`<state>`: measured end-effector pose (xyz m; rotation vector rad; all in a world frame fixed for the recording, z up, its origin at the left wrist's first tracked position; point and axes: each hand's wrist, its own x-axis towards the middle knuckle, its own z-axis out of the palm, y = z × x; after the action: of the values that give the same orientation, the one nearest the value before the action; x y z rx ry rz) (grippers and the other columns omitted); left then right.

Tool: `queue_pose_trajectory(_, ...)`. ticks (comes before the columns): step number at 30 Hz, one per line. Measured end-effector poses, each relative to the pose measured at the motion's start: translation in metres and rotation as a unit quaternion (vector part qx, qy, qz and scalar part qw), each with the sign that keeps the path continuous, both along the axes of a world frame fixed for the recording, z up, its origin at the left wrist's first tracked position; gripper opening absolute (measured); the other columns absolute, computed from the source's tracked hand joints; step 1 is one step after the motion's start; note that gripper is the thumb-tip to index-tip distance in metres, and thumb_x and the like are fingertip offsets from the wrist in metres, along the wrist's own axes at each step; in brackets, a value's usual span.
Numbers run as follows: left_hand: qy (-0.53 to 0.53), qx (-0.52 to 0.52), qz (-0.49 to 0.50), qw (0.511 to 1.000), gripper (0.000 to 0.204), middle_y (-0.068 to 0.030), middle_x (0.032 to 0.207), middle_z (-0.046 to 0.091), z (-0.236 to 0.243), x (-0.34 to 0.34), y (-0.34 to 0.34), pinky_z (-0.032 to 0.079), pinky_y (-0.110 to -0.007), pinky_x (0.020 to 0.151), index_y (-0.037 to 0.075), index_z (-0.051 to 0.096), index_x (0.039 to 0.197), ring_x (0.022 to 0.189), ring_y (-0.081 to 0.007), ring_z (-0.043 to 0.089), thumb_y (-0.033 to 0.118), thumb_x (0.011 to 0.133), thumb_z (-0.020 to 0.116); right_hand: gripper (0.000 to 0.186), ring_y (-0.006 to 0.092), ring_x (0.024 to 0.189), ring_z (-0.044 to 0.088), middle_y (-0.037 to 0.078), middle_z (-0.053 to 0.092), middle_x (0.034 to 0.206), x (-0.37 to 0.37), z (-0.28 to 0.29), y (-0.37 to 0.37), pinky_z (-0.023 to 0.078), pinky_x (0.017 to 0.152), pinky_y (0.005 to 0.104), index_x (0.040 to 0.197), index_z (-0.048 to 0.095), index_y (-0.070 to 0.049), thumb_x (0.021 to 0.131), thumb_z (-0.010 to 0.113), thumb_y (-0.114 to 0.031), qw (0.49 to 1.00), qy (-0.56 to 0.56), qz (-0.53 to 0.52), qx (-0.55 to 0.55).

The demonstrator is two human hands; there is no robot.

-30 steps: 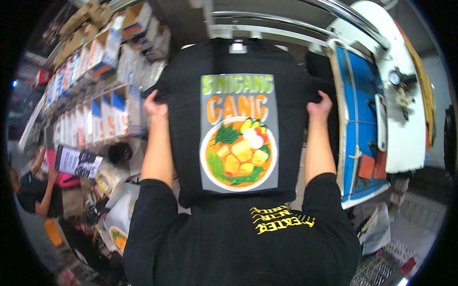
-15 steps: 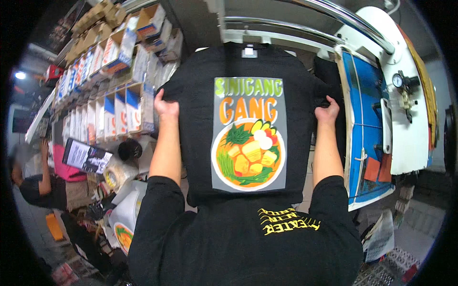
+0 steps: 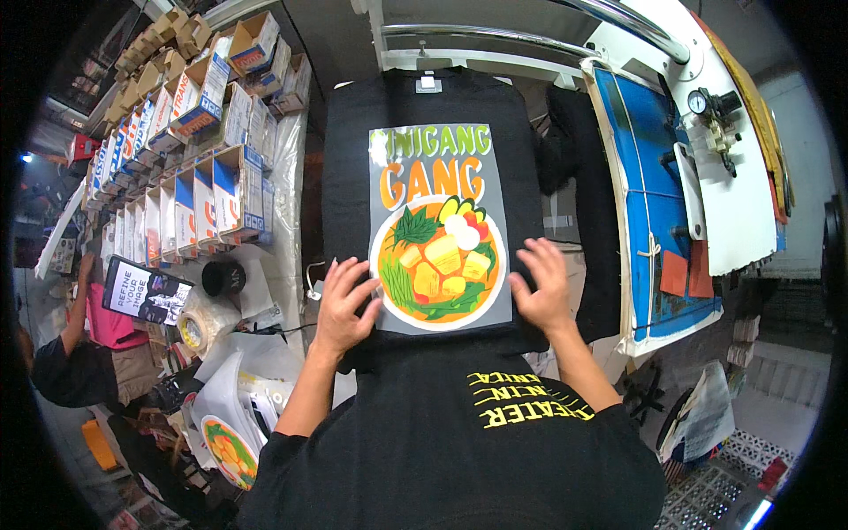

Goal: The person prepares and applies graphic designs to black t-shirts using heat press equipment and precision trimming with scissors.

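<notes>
A black T-shirt (image 3: 346,185) lies spread over a flat platen, its collar at the far end. On its chest is a grey-backed transfer sheet (image 3: 495,327) printed with colourful lettering above a bowl of soup (image 3: 439,305). My left hand (image 3: 346,309) is at the sheet's lower left edge, fingers apart and bent, holding nothing. Across from it, my right hand (image 3: 543,287) is by the lower right edge, its fingers also spread and empty. Whether the fingertips touch the sheet or the shirt I cannot tell.
To the right stands a white machine (image 3: 742,203) with a pressure gauge (image 3: 698,102), beside a blue panel (image 3: 658,177) in a pale frame. Chrome bars (image 3: 486,33) cross the far end. Stacked cartons (image 3: 238,190), a tape roll (image 3: 196,329) and another person (image 3: 79,367) are on the left.
Both hands have let go of the shirt's sleeves and come down and inward to the print's lower sides. The sleeves now drop over the sides. My view has shifted slightly.
</notes>
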<state>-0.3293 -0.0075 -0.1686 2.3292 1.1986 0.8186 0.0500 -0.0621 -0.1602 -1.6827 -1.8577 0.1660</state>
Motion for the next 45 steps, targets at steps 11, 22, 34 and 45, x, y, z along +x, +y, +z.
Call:
queue_pose_trajectory(11,0.083,0.008,-0.012,0.996,0.048,-0.0077,0.137,0.061,-0.003,0.001,-0.011,0.026,-0.059,0.119,0.014,0.071,0.117,0.138,-0.0346,0.045,0.026,0.073,0.084,0.057,0.0398,0.14,0.043,0.018,0.054,0.143,-0.021,-0.016,-0.021,0.026,0.118,0.058,0.127,0.066,-0.008,0.08,0.077,-0.038,0.995,-0.051,0.065,-0.049)
queue_pose_trajectory(22,-0.279,-0.333,0.328,0.839,0.044,-0.01,0.123,0.061,-0.064,-0.058,0.04,0.048,-0.037,0.097,0.001,0.058,0.131,0.111,-0.025,0.06,0.033,0.102,0.059,0.044,0.0254,0.115,0.065,0.014,0.068,0.128,0.045,-0.055,0.003,0.049,0.101,0.0402,0.125,0.065,0.003,0.101,0.064,-0.034,0.586,0.671,-0.274,-0.363)
queue_pose_trajectory(34,-0.449,-0.566,0.171,0.67,0.027,0.0021,0.094,0.064,-0.052,-0.088,0.03,0.047,-0.025,0.065,0.01,0.061,0.119,0.074,-0.0096,0.058,0.027,0.099,0.068,0.047,0.0173,0.092,0.064,0.006,0.063,0.101,0.09,-0.074,-0.007,0.053,0.09,0.0314,0.133,0.056,-0.002,0.089,0.073,-0.001,0.714,0.663,-0.177,-0.139)
queue_pose_trajectory(45,-0.378,-0.523,0.212,0.734,0.022,-0.004,0.101,0.069,-0.068,-0.084,0.037,0.053,-0.028,0.079,0.005,0.062,0.117,0.086,-0.0142,0.065,0.016,0.098,0.067,0.064,0.0222,0.111,0.064,0.019,0.06,0.132,0.075,-0.044,-0.002,0.053,0.098,0.0342,0.149,0.045,-0.003,0.09,0.064,0.01,0.736,0.641,-0.173,-0.131)
